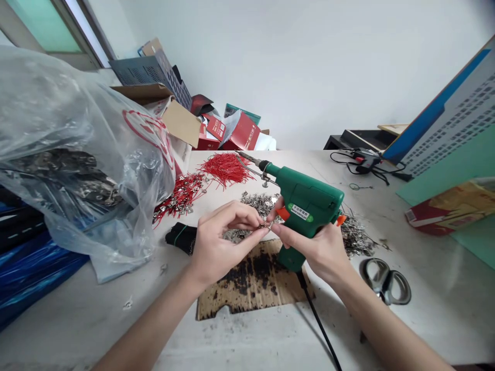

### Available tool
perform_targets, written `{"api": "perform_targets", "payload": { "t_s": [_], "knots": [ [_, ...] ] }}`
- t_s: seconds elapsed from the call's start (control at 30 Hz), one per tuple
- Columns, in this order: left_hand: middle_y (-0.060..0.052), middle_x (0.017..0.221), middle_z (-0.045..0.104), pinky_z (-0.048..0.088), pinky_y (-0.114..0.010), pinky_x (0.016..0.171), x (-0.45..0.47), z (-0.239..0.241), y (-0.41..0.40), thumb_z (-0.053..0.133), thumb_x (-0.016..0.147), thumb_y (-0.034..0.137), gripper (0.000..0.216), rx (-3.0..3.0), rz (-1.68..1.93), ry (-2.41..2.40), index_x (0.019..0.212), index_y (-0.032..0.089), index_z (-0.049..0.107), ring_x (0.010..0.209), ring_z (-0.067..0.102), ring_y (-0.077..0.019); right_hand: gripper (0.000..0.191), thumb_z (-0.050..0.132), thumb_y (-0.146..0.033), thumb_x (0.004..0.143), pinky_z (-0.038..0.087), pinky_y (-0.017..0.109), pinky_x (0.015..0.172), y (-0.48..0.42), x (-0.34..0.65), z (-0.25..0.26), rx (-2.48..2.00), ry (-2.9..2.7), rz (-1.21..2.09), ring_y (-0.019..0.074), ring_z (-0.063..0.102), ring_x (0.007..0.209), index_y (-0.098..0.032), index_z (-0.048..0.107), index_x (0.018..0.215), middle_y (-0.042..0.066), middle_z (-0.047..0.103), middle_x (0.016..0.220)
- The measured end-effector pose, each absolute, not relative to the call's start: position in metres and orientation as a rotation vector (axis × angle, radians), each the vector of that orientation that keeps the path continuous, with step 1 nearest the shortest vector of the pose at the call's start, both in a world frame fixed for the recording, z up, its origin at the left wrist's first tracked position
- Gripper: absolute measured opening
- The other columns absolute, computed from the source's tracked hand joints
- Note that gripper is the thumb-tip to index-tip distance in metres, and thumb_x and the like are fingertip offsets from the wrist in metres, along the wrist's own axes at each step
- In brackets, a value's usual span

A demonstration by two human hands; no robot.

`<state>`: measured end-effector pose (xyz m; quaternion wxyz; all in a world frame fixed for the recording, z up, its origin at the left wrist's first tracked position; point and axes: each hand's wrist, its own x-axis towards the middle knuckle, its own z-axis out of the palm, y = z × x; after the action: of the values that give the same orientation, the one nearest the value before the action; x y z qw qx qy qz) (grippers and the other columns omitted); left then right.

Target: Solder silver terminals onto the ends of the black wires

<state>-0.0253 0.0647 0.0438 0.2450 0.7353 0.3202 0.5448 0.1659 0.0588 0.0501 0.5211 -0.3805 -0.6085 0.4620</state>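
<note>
From the head camera, both hands meet just above a scorched piece of cardboard (251, 288) on the table (425, 330). The left hand (218, 242) has thumb and forefinger pressed together on a small metal clip (266, 225), the other fingers curled loosely above it. The right hand (323, 250) is wrapped round the handle of a green soldering gun (309, 206), and its thumb and forefinger reach forward to touch the same clip from the other side, so the clip sits pinched between the two sets of fingertips. The gun's tip points up and away from the pinch, well clear of the fingers, and its black cord (319, 322) trails down from under the right palm towards the near edge.

The clip looks tiny, thin, stiff and very light, probably slick and easy to drop; it seems best held by its flat edges with fingertips only. The gun looks bulky and top-heavy against it, so its weight wants the palm and rear fingers around the handle, away from the metal tip.

Just beyond the pinch lies a heap of loose clips (257, 200), and farther off a spread of red wires (226, 167). Left of the left hand is a black bundle (181, 238) and a large plastic bag (77, 154); right of the right wrist lie scissors (384, 281)
</note>
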Motion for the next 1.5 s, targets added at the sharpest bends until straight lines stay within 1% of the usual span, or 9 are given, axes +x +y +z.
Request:
{"api": "perform_targets", "payload": {
  "t_s": [0.27, 0.37, 0.5, 0.63, 0.73, 0.97, 1.17, 1.33, 1.5],
  "knots": [
    [-0.003, 0.086, 0.071, 0.064, -0.022, 0.068, -0.025, 0.0459, 0.0641, 0.077, 0.085, 0.009, 0.016, 2.176, 1.55, 0.845, 0.085, 0.018, 0.064, 0.081, 0.07, -0.0134, 0.025, 0.077, -0.036, 0.086, 0.049, 0.032, 0.057, 0.061, 0.1668, 0.0494, -0.928, -1.515, 1.084, 0.0169, 0.062, 0.071, -0.024, 0.07, 0.107, 0.005, 0.072, 0.1],
    [-0.003, 0.087, 0.071, 0.065, -0.022, 0.068, -0.0269, 0.0446, 0.065, 0.077, 0.084, 0.008, 0.016, 2.2, 1.543, 0.828, 0.089, 0.017, 0.065, 0.081, 0.07, -0.013, 0.023, 0.077, -0.037, 0.085, 0.049, 0.032, 0.058, 0.0611, 0.1679, 0.0486, -0.945, -1.54, 1.103, 0.0175, 0.061, 0.069, -0.024, 0.072, 0.103, 0.004, 0.071, 0.091],
    [-0.004, 0.089, 0.071, 0.065, -0.022, 0.069, -0.0291, 0.0429, 0.0653, 0.077, 0.084, 0.007, 0.017, 2.244, 1.537, 0.804, 0.092, 0.017, 0.066, 0.082, 0.07, -0.0128, 0.025, 0.081, -0.036, 0.081, 0.047, 0.031, 0.057, 0.0604, 0.1692, 0.0473, -0.994, -1.528, 1.109, 0.0161, 0.058, 0.064, -0.027, 0.073, 0.104, 0.001, 0.068, 0.079],
    [-0.004, 0.092, 0.073, 0.065, -0.022, 0.07, -0.0291, 0.0445, 0.0638, 0.078, 0.084, 0.008, 0.019, 2.295, 1.564, 0.791, 0.095, 0.018, 0.066, 0.084, 0.071, -0.0132, 0.023, 0.079, -0.036, 0.083, 0.045, 0.03, 0.055, 0.0605, 0.1693, 0.0468, -0.958, -1.528, 1.105, 0.0136, 0.054, 0.059, -0.025, 0.073, 0.102, 0.002, 0.071, 0.088],
    [-0.004, 0.092, 0.073, 0.065, -0.022, 0.071, -0.0285, 0.0466, 0.0626, 0.078, 0.085, 0.01, 0.019, 2.324, 1.571, 0.787, 0.096, 0.018, 0.066, 0.084, 0.071, -0.0134, 0.023, 0.078, -0.036, 0.083, 0.046, 0.031, 0.055, 0.0606, 0.1693, 0.045, -0.963, -1.509, 1.091, 0.0131, 0.052, 0.056, -0.024, 0.073, 0.102, 0.001, 0.07, 0.084],
    [-0.004, 0.092, 0.073, 0.063, -0.022, 0.073, -0.0266, 0.0483, 0.0615, 0.081, 0.082, 0.006, 0.023, 2.344, 1.594, 0.77, 0.095, 0.016, 0.065, 0.085, 0.071, -0.0126, 0.015, 0.077, -0.033, 0.084, 0.05, 0.033, 0.061, 0.0579, 0.1667, 0.0421, -0.99, -1.524, 1.003, 0.0137, 0.05, 0.053, -0.025, 0.073, 0.096, -0.004, 0.059, 0.06],
    [-0.004, 0.09, 0.074, 0.062, -0.026, 0.072, -0.0251, 0.0473, 0.0606, 0.08, 0.082, 0.007, 0.022, 2.346, 1.599, 0.805, 0.093, 0.018, 0.065, 0.084, 0.071, -0.0143, 0.015, 0.077, -0.033, 0.084, 0.051, 0.034, 0.063, 0.0564, 0.1647, 0.0425, -0.992, -1.494, 1.007, 0.0143, 0.049, 0.054, -0.025, 0.073, 0.096, -0.003, 0.058, 0.062],
    [-0.004, 0.092, 0.073, 0.065, -0.023, 0.071, -0.0236, 0.0436, 0.0593, 0.079, 0.083, 0.007, 0.021, 2.23, 1.584, 0.84, 0.096, 0.018, 0.067, 0.086, 0.072, -0.0143, 0.011, 0.074, -0.033, 0.087, 0.052, 0.038, 0.072, 0.0572, 0.1663, 0.0457, -1.004, -1.522, 0.986, 0.017, 0.055, 0.06, -0.025, 0.073, 0.095, -0.003, 0.057, 0.06],
    [-0.002, 0.089, 0.073, 0.067, -0.021, 0.073, -0.0195, 0.0418, 0.0574, 0.081, 0.082, 0.009, 0.02, 2.068, 1.562, 0.898, 0.096, 0.017, 0.068, 0.08, 0.074, -0.0125, 0.011, 0.074, -0.029, 0.088, 0.053, 0.035, 0.076, 0.0573, 0.166, 0.0468, -0.965, -1.48, 1.027, 0.0163, 0.058, 0.066, -0.025, 0.072, 0.097, -0.004, 0.059, 0.063]
  ]
}}
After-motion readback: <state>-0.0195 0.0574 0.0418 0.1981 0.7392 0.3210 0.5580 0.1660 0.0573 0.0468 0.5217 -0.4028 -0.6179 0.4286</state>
